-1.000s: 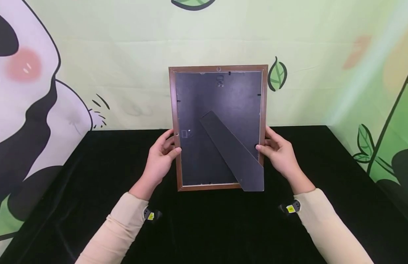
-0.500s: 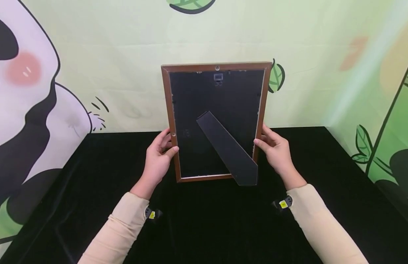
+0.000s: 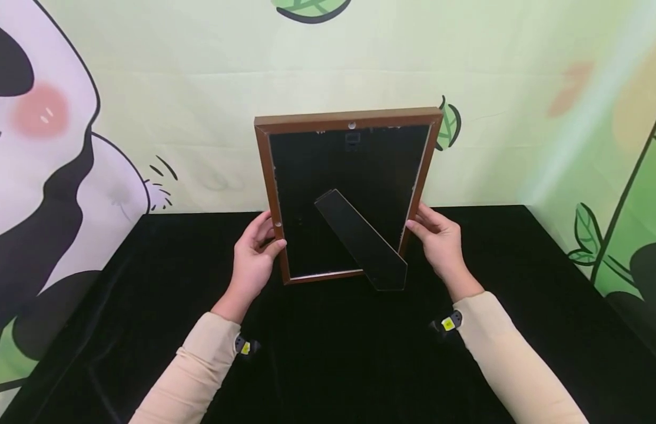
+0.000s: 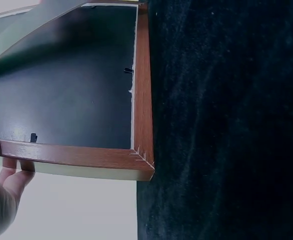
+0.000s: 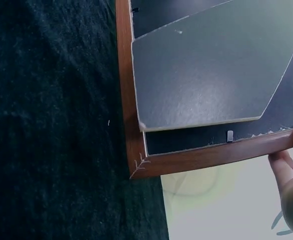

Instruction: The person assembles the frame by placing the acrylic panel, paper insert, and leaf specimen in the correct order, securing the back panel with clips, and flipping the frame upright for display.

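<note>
A picture frame with a brown wooden border and a black back faces me, its top tipped toward me. Its black easel leg slants down to the lower right, past the bottom border. My left hand grips the left side, thumb on the back of the border and fingers behind. On the opposite side my right hand pinches the border the same way. The left wrist view shows a mitred corner of the wooden border and small black tabs. In the right wrist view the leg's wide end overlaps the border. The frame's front is hidden.
Black cloth covers the table below the frame. Behind it stands a pale green backdrop with a printed panda and leaves. A small dark device with a yellow label sits at each cuff.
The frame's top has tilted toward me, showing its top edge, while its bottom border has risen in view. My right hand has shifted slightly left with it; both hands keep their hold.
</note>
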Tool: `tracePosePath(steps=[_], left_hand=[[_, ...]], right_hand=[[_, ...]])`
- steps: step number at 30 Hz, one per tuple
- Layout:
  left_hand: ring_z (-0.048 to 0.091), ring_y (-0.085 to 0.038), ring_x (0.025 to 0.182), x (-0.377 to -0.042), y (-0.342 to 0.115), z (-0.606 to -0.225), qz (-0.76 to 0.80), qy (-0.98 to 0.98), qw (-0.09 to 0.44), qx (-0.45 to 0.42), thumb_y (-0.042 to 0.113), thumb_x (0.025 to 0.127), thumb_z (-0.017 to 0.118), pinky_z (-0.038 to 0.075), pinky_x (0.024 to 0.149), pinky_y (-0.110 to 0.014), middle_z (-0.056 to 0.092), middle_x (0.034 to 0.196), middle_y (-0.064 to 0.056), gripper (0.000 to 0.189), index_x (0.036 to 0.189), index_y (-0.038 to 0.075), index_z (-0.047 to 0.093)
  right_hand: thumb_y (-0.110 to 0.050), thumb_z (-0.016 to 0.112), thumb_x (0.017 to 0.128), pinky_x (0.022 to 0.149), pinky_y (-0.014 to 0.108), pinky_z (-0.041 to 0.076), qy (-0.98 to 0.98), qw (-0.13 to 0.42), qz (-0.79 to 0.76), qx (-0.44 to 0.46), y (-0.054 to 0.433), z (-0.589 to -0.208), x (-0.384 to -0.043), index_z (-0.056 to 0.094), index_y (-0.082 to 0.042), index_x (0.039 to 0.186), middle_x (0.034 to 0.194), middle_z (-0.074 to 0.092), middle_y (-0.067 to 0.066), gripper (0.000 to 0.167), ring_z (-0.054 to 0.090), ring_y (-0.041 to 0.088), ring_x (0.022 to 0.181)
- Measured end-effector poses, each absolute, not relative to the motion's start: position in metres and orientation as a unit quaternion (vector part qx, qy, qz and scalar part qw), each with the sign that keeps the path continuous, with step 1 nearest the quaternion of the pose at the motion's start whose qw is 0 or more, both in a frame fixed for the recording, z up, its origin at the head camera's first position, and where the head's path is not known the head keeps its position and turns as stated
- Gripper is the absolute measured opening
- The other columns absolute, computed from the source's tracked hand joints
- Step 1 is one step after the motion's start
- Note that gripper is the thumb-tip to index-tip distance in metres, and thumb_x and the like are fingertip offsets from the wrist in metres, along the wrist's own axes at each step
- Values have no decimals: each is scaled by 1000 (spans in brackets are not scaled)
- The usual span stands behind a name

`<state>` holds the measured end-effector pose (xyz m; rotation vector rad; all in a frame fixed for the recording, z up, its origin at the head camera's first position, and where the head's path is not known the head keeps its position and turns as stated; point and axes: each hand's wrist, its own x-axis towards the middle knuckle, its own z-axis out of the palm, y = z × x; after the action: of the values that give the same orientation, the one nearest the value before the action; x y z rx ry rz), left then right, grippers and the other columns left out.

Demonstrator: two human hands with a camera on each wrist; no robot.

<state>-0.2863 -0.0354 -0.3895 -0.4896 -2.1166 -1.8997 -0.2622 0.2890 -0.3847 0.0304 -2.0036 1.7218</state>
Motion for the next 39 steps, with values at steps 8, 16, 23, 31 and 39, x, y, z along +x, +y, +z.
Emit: tracePosePath(steps=[8, 16, 23, 31, 39], left_hand=[[59, -20, 108, -288, -36, -395, -655, -726, 125, -166, -10, 86, 63, 50, 84, -17, 59, 132, -13, 55, 137, 5, 49], [59, -23, 113, -287, -37, -398, -653, -732, 116, -159, -9, 88, 62, 50, 88, -21, 58, 134, -12, 53, 137, 6, 49], [59, -20, 112, -287, -38, -399, -657, -729, 109, -158, -6, 89, 62, 49, 88, -20, 59, 133, -13, 51, 137, 8, 48], [58, -15, 107, -288, -40, -397, -671, -720, 102, -148, 2, 92, 63, 46, 96, -29, 60, 127, -17, 45, 135, 6, 50], [56, -20, 108, -288, -39, -393, -664, -732, 100, -116, 19, 97, 60, 47, 90, -20, 56, 123, -16, 42, 135, 6, 52]], right_hand=[[3, 67, 87, 90, 21, 50, -738, 233, 633, -15, 288, -389, -263, 59, -3, 129, 121, 65, 11, 43, 62, -2, 98], [3, 66, 88, 91, 21, 50, -741, 226, 633, -5, 288, -391, -263, 60, -4, 129, 123, 64, 12, 42, 62, -1, 99], [3, 65, 88, 91, 21, 49, -740, 224, 634, 10, 288, -390, -264, 59, -4, 130, 124, 62, 13, 43, 62, 0, 101], [3, 65, 88, 93, 23, 49, -749, 220, 625, 8, 288, -391, -266, 58, -4, 131, 127, 60, 18, 44, 62, 2, 104], [5, 66, 87, 90, 20, 49, -747, 226, 625, 13, 289, -392, -268, 57, -2, 131, 123, 65, 12, 45, 63, 5, 101]])
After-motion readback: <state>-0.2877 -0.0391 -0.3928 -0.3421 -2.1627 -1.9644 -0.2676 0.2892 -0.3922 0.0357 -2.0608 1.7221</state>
